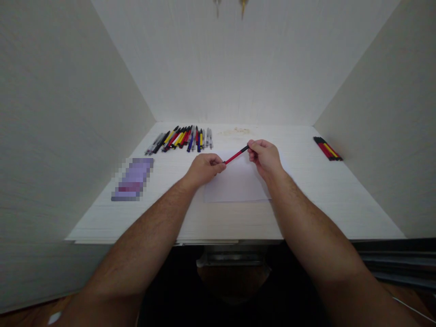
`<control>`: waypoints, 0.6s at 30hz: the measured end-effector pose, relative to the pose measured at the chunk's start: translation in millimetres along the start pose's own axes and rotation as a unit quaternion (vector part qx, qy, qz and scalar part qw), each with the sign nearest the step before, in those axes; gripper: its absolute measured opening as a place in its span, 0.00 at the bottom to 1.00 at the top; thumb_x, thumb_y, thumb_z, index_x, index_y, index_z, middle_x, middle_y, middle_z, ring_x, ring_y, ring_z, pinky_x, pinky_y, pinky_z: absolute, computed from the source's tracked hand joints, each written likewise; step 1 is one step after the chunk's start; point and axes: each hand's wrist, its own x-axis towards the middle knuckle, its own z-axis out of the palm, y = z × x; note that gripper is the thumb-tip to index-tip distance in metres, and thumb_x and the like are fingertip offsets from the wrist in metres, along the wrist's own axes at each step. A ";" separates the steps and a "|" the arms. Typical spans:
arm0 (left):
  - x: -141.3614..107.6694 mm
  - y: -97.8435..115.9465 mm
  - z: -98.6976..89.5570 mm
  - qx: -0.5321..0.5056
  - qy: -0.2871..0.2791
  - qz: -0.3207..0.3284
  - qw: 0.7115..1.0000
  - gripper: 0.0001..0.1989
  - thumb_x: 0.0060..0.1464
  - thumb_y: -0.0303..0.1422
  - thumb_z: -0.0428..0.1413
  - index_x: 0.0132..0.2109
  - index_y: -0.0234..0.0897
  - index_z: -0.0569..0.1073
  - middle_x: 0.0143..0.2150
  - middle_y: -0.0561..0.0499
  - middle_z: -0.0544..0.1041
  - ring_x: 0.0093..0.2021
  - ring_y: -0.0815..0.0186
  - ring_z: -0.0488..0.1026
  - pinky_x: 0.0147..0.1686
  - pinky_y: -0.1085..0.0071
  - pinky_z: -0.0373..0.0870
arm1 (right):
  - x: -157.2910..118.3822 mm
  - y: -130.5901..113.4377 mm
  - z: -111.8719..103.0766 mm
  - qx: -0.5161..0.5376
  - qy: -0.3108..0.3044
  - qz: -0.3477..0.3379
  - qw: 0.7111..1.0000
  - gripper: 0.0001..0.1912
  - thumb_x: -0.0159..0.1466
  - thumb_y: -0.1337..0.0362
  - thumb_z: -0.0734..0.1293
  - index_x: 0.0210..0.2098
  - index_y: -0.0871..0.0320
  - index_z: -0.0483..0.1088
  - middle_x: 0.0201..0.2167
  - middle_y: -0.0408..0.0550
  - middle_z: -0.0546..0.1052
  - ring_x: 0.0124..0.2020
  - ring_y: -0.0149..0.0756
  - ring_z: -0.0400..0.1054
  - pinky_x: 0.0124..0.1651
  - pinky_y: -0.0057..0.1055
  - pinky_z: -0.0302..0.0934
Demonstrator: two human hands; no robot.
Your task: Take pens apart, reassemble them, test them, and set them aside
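Note:
A red pen [235,156] with a black end is held slantwise above a white sheet of paper [235,186]. My left hand [205,168] pinches its lower left end between thumb and fingers. At the upper right, the black end sits in the fingertips of my right hand [264,156]. Back left on the white desk lies a spread of pens [182,138] in red, yellow, black, blue and clear plastic. Several red and yellow pens [327,149] with black ends lie side by side at the far right.
A pixelated purple flat item [133,178] lies at the left of the desk [163,218]. White walls [235,68] close in the back and both sides. Brownish marks [238,131] show near the back wall. The desk's front edge runs below my forearms.

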 end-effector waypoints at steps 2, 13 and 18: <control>0.1 1.7 -1.9 -0.076 -0.036 -0.029 0.996 0.09 0.42 0.36 0.60 0.27 0.34 0.73 0.20 0.53 0.70 0.19 0.73 0.62 0.20 0.75 0.55 | 0.0 -0.1 -0.4 0.011 -0.017 -0.013 1.000 0.12 0.55 0.64 0.71 0.21 0.58 0.65 0.17 0.39 0.67 0.17 0.23 0.57 0.20 0.23 0.51; 1.1 -2.3 -1.2 -0.124 0.016 0.010 0.992 0.12 0.42 0.38 0.63 0.27 0.34 0.71 0.18 0.56 0.68 0.18 0.74 0.60 0.19 0.76 0.53 | 3.1 0.2 -3.6 0.075 -0.048 0.007 0.996 0.11 0.49 0.62 0.74 0.30 0.59 0.74 0.20 0.38 0.69 0.19 0.22 0.60 0.21 0.21 0.56; -0.2 -1.2 3.4 -0.014 0.102 0.081 0.991 0.11 0.42 0.37 0.64 0.30 0.34 0.74 0.23 0.55 0.72 0.23 0.73 0.64 0.23 0.76 0.58 | 1.8 0.7 -0.2 0.079 -0.013 0.028 0.996 0.14 0.48 0.59 0.76 0.25 0.59 0.69 0.20 0.40 0.71 0.19 0.23 0.61 0.19 0.21 0.58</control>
